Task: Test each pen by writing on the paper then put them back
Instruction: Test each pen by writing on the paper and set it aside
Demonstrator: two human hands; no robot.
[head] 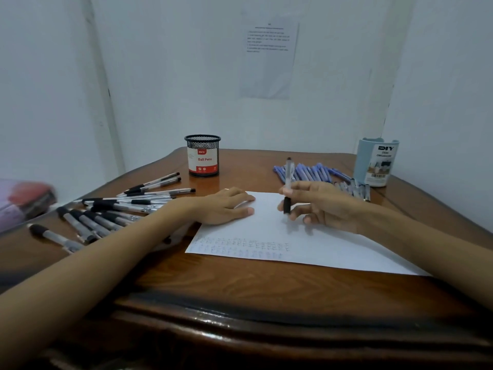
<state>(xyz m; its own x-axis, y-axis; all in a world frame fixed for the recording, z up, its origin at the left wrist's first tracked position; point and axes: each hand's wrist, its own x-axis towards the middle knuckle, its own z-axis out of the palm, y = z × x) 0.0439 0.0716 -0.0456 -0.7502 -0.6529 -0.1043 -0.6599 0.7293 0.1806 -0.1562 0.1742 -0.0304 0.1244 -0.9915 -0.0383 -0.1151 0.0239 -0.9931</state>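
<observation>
A white sheet of paper (320, 241) lies on the wooden table (240, 287), with rows of small pen marks near its front left edge. My left hand (226, 206) rests flat on the paper's far left corner, fingers straight. My right hand (320, 206) grips a clear pen with a black grip (288, 182), held nearly upright, tip down close to the paper's upper middle. Several black-grip pens (112, 209) lie spread on the table at the left. Several blue pens (309, 172) lie in a row at the back right.
A black mesh pen cup labelled "Ball Pens" (202, 156) stands at the back centre. A light blue desk organiser (376, 162) stands at the back right by the wall. A printed sheet (269, 54) hangs on the wall. A blurred red object (26, 198) sits far left.
</observation>
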